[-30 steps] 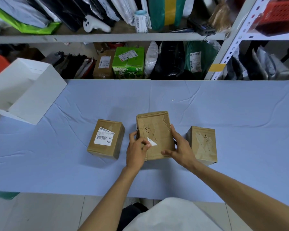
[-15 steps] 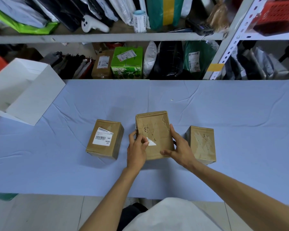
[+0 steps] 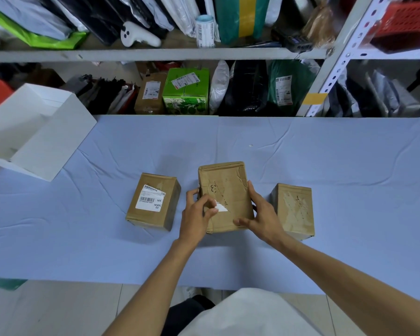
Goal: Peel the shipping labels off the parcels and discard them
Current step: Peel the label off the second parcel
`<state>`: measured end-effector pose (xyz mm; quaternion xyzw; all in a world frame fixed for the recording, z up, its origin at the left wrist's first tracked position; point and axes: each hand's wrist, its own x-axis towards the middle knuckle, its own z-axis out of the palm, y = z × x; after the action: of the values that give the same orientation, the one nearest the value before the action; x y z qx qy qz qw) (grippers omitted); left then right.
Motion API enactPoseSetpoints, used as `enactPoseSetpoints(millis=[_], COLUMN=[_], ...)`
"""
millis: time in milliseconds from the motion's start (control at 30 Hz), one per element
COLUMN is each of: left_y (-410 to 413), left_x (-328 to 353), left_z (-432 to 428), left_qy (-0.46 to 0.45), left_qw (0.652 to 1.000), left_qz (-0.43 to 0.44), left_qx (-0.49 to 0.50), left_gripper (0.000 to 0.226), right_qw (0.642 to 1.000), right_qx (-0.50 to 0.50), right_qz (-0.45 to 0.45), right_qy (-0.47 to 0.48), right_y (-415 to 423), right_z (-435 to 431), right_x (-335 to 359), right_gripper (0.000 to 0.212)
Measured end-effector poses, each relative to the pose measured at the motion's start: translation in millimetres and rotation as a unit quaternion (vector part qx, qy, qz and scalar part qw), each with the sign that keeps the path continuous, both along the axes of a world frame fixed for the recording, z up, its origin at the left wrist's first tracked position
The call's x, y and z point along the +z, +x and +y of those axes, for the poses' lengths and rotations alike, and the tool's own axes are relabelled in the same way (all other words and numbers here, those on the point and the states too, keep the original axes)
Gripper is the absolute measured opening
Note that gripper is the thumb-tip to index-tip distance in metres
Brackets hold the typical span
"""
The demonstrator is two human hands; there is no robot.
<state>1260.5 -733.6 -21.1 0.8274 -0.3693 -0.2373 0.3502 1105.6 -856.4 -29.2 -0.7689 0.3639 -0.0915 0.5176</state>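
Three brown cardboard parcels lie on the blue cloth table (image 3: 301, 161). The middle parcel (image 3: 226, 187) is tilted up between my hands; only a small white label scrap (image 3: 221, 208) clings to its torn face. My left hand (image 3: 196, 219) grips its left edge, the thumb pressing beside the scrap. My right hand (image 3: 262, 215) holds its right side. The left parcel (image 3: 153, 202) carries a whole white barcode label (image 3: 150, 201). The right parcel (image 3: 292, 209) shows only torn label residue.
A white open box (image 3: 41, 137) stands tilted at the table's left. Shelves behind the table hold bagged parcels, a green carton (image 3: 186, 92), a brown labelled box (image 3: 150, 95) and a label roll (image 3: 205, 30). The table's near edge runs just in front of my body.
My left thumb has shifted a little along the middle parcel's face beside the white scrap. The parcels and my right hand have hardly moved.
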Motion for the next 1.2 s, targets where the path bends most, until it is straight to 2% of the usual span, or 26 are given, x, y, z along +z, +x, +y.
enactPoseSetpoints(millis=[367, 667, 800, 867, 1000, 1200], left_y=[-4.6, -10.5, -15.1, -16.1, -12.7, -4.1], left_x=[-6.2, -12.9, -9.3, -8.7, -5.4, -3.0], left_z=[-5.3, -14.3, -16.6, -17.6, -14.9, 0.2], left_qy=[0.011, 0.11, 0.117, 0.102, 0.041, -0.014], left_qw=[1.0, 0.99, 0.986, 0.99, 0.998, 0.998], left_qz=[-0.017, -0.083, -0.113, -0.094, -0.001, 0.056], left_qx=[0.012, 0.02, 0.024, 0.032, 0.046, 0.026], left_gripper=[0.007, 0.007, 0.009, 0.007, 0.008, 0.017], right_qw=[1.0, 1.0, 1.0, 1.0, 1.0, 1.0], right_qx=[-0.007, -0.002, -0.003, -0.005, -0.004, 0.002], right_qz=[0.005, 0.011, 0.01, 0.008, 0.009, 0.004], right_qy=[-0.001, -0.017, -0.016, -0.016, -0.007, -0.004], right_y=[0.0, -0.2, -0.7, -1.3, -1.7, -1.7], right_z=[1.5, 1.3, 1.5, 1.8, 0.9, -0.1], right_x=[-1.4, -1.4, -1.5, -2.4, -3.3, -3.1], right_gripper=[0.112, 0.113, 0.113, 0.113, 0.113, 0.111])
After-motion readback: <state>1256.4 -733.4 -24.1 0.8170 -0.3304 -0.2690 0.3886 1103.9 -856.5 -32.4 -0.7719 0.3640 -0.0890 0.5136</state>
